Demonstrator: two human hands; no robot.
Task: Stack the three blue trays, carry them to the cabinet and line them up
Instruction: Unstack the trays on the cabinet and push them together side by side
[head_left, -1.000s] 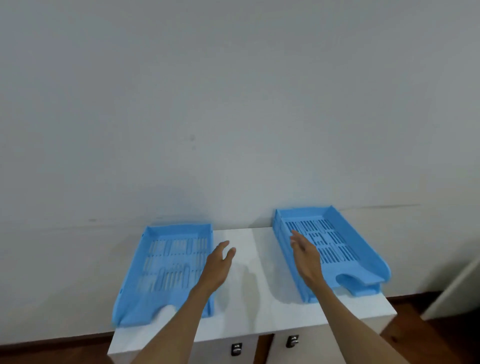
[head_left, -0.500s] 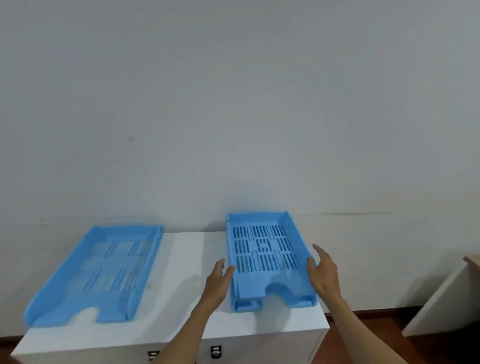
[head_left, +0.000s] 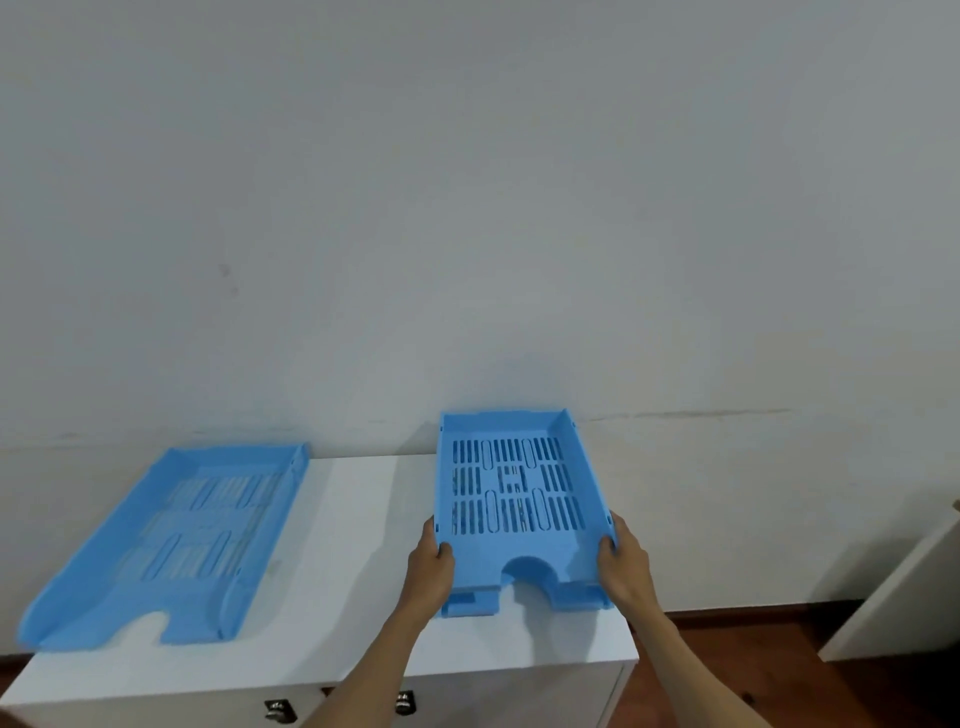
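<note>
Left hand (head_left: 427, 571) and right hand (head_left: 623, 564) each clamp a near corner of the right tray (head_left: 511, 499). Grip: holding tray, one hand per side wall. Tray's long axis runs straight away from the grip toward the wall, on the table (head_left: 358, 519). Second tray (head_left: 166, 545) lies well left of the grip, left hand nearer.

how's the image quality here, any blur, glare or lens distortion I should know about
In the head view: the left tray looks smeared, its slots soft, while the right tray, gripped by the left hand and right hand, shows crisp slots; lighting is soft and even, with faint shadows on the cabinet top; no harsh glare; the wide lens bows the left tray outward.
</note>
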